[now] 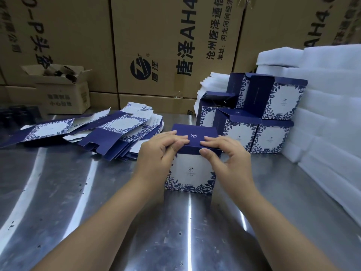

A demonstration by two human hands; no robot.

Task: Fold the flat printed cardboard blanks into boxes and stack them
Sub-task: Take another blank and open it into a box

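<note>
A blue-and-white printed box [192,173] stands upright on the steel table, its dark blue lid flap folded down on top. My left hand [158,151] grips the lid's near left edge, fingers on top and thumb at the front. My right hand [226,153] pinches the near right edge the same way. A loose pile of flat printed blanks [109,130] lies at the left. Several folded boxes [259,112] with open lids are stacked in two layers at the right, behind the held box.
White foam sheets [328,106] are piled along the right side and behind the folded boxes. Large brown cartons [166,47] wall off the back. A small open carton [62,89] sits at the back left. The steel table [97,202] reflects light in front.
</note>
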